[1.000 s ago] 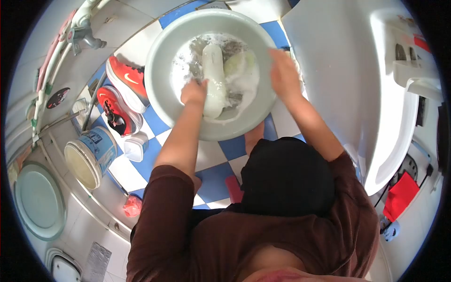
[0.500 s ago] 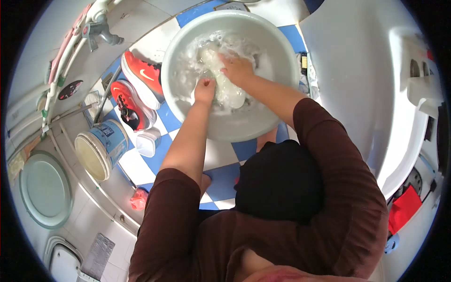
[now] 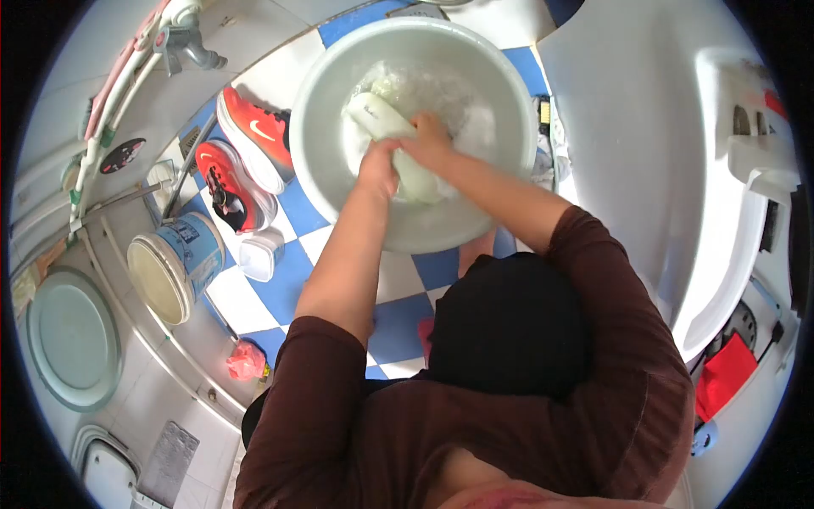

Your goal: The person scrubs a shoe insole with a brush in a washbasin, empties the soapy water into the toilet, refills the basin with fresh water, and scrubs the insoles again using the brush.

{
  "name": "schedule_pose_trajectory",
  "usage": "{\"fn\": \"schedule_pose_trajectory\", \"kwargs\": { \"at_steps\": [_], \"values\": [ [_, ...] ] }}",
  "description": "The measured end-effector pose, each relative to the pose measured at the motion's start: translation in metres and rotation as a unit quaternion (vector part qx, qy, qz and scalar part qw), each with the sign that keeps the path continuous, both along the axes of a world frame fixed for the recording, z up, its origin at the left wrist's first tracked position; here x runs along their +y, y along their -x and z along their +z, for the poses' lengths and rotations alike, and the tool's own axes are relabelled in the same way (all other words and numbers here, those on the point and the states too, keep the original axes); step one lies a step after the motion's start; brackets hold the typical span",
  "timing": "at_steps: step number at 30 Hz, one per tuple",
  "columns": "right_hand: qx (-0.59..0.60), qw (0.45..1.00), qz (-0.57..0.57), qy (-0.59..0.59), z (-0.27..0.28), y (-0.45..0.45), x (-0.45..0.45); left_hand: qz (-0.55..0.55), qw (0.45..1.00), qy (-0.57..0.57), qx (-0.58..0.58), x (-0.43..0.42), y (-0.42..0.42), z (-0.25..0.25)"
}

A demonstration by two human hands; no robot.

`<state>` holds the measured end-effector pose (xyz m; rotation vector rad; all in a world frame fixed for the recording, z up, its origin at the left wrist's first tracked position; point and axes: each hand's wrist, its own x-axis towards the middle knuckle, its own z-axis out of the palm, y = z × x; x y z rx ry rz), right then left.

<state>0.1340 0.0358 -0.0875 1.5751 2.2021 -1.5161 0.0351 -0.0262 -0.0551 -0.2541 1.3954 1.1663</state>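
Note:
A wide pale grey-green basin [image 3: 326,199] holds foamy water. In it, tilted up out of the foam, is a long, light green insole-shaped piece [image 3: 379,117] with rounded ends and small dark lettering near its far end. My left hand [image 3: 380,168] is closed on the near-left edge of the piece, fingers partly hidden. My right hand [image 3: 431,140] grips its right edge, fingers curled round it. The two hands almost touch at the middle of the piece. Foam blurs its lower end.
Left of the basin stand red shoes [image 3: 227,188], a clear plastic tub [image 3: 261,254] and a bucket [image 3: 176,267] on blue-and-white tiles. A tap [image 3: 188,47] and pipes run along the left wall. A white bathtub [image 3: 627,170] borders the right side.
My right hand has moved down and closed on the light green piece, and my left hand has shifted right onto its edge. The piece has risen from the foam, showing its lettering.

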Motion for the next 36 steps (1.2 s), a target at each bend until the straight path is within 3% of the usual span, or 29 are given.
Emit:
{"fn": "schedule_pose_trajectory", "kwargs": {
  "at_steps": [2,5,12,15,16,18,19,21,22,23,24,25,27,28,31,32,33,35,36],
  "values": [
    [0.031,0.986,-0.006,0.166,0.036,-0.012,0.032,0.001,0.994,-0.098,-0.058,-0.007,0.007,-0.012],
    [0.079,0.986,-0.086,0.121,0.044,-0.025,0.037,-0.14,0.989,-0.044,-0.009,-0.007,0.015,-0.006],
    [0.066,0.981,-0.182,0.033,0.029,-0.057,0.054,-0.046,0.992,0.005,0.114,0.006,0.026,0.008],
    [0.047,0.988,-0.142,0.047,0.03,-0.055,0.053,-0.021,0.994,-0.039,0.105,0.0,0.036,0.01],
    [0.062,0.981,-0.149,0.106,0.026,-0.05,0.05,-0.02,0.995,-0.028,0.097,0.001,0.032,0.023],
    [0.089,0.957,-0.161,0.224,0.015,-0.031,0.039,-0.082,0.991,-0.028,0.099,-0.003,0.028,0.007],
    [0.065,0.965,-0.135,0.217,0.006,-0.024,0.039,-0.113,0.988,-0.028,0.101,-0.003,0.025,0.003],
    [0.014,0.975,-0.085,0.204,-0.009,-0.012,0.042,-0.231,0.946,0.005,0.227,-0.009,0.02,-0.02],
    [0.007,0.974,-0.175,0.145,-0.002,-0.008,0.048,-0.292,0.911,0.024,0.29,-0.017,0.022,-0.052],
    [0.008,0.977,-0.174,0.123,0.002,-0.005,0.054,-0.35,0.868,0.042,0.351,-0.02,0.024,-0.07],
    [0.009,0.98,-0.173,0.101,0.004,-0.002,0.059,-0.432,0.809,0.11,0.383,-0.014,0.018,-0.052],
    [0.011,0.982,-0.172,0.08,0.005,0.0,0.06,-0.472,0.788,0.089,0.384,-0.016,0.014,-0.052],
    [0.001,0.998,-0.064,-0.023,-0.03,0.018,0.04,-0.548,0.739,0.041,0.389,-0.01,0.011,-0.056],
    [-0.006,0.997,-0.009,-0.074,-0.043,0.024,0.033,-0.558,0.728,0.113,0.383,-0.008,0.008,-0.062],
    [0.05,0.994,-0.064,0.07,-0.028,0.034,0.051,-0.428,0.769,0.174,0.443,-0.021,0.006,-0.054],
    [0.131,0.969,-0.168,0.126,-0.013,0.03,0.056,-0.381,0.84,0.185,0.339,-0.022,0.009,-0.051],
    [0.191,0.941,-0.2,0.195,0.019,0.026,0.06,-0.323,0.892,0.209,0.239,-0.021,0.011,-0.044],
    [0.306,0.856,-0.259,0.326,0.066,0.017,0.068,-0.152,0.975,0.137,0.082,-0.011,0.005,0.029],
    [0.285,0.849,-0.273,0.35,0.032,0.018,0.072,-0.118,0.987,0.081,0.075,-0.01,0.007,0.035]
  ]
}}
